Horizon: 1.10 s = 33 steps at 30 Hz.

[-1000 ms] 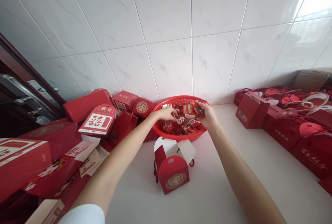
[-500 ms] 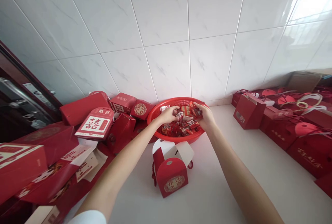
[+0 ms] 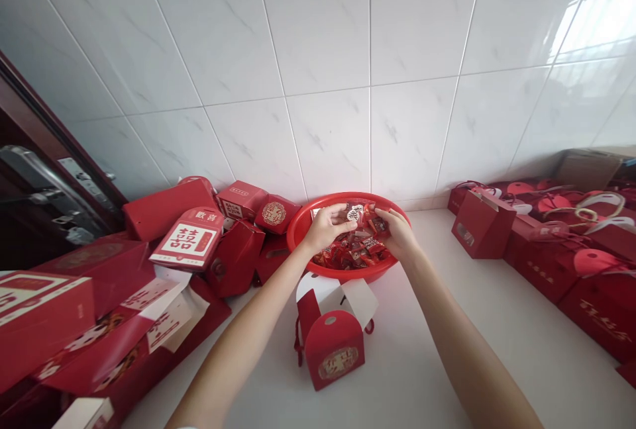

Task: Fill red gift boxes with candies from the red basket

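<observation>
A red plastic basket point(image 3: 355, 275) holding many small wrapped candies point(image 3: 358, 249) stands by the tiled wall. Over its left part, my left hand point(image 3: 330, 226) pinches a candy packet point(image 3: 355, 213) with white and red print. My right hand point(image 3: 396, 230) is at the basket's right side, its fingers closed on a dark red candy packet point(image 3: 380, 224). In front of the basket stands a small red gift box point(image 3: 334, 349) with a gold emblem, its top flaps open and red cord handles at its sides.
Red gift boxes point(image 3: 186, 240) are piled on the left, near a dark door with a metal handle point(image 3: 44, 174). On the right stand rows of red boxes point(image 3: 484, 224) with cords, and a brown carton point(image 3: 586, 167) behind.
My left hand has lifted slightly, and the packet in it now shows its printed face. The camera view has shifted a little, moving the whole scene slightly right and down.
</observation>
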Each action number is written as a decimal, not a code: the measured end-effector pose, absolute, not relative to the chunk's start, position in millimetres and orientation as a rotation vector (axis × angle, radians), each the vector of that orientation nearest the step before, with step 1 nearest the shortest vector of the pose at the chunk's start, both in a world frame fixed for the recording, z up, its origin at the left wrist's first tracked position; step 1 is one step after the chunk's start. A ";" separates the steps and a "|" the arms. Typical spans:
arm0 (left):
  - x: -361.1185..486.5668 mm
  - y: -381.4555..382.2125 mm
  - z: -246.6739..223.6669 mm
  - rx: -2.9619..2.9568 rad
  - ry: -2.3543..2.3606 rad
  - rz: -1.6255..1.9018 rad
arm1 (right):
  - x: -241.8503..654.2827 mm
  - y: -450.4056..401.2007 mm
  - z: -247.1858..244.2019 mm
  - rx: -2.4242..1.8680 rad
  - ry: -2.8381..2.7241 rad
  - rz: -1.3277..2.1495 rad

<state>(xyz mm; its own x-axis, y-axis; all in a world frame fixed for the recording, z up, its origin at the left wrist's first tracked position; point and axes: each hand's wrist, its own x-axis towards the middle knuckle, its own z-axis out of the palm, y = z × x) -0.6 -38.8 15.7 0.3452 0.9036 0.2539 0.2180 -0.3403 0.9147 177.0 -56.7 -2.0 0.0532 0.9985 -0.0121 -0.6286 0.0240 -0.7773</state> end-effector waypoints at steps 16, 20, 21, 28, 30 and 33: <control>-9.0 -48.7 0.0 1.665 1.110 1.020 | 172.4 -70.8 3.2 -0.844 -1.016 1.512; -8.7 -49.7 -1.2 1.599 1.105 1.094 | 170.1 -74.8 3.8 -0.891 -1.136 1.491; -8.7 -49.8 -1.3 1.595 1.089 1.113 | 169.6 -75.6 3.7 -0.897 -1.158 1.480; -12.4 -41.6 -5.9 1.595 1.221 1.258 | 170.0 -75.2 -0.1 -0.900 -1.168 1.378; -13.6 -38.7 -8.2 1.618 1.320 1.323 | 170.0 -74.3 -1.4 -0.903 -1.165 1.370; -14.0 -37.8 -9.9 1.711 1.346 1.350 | 168.9 -74.5 -1.1 -0.909 -1.148 1.363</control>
<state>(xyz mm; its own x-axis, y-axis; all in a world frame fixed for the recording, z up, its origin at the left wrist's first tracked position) -14.0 -37.8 -9.9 -0.0173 0.9333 0.3588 0.3562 -0.3295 0.8744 168.9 -74.5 -1.1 -0.1240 0.9888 0.0830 -0.2497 0.0498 -0.9670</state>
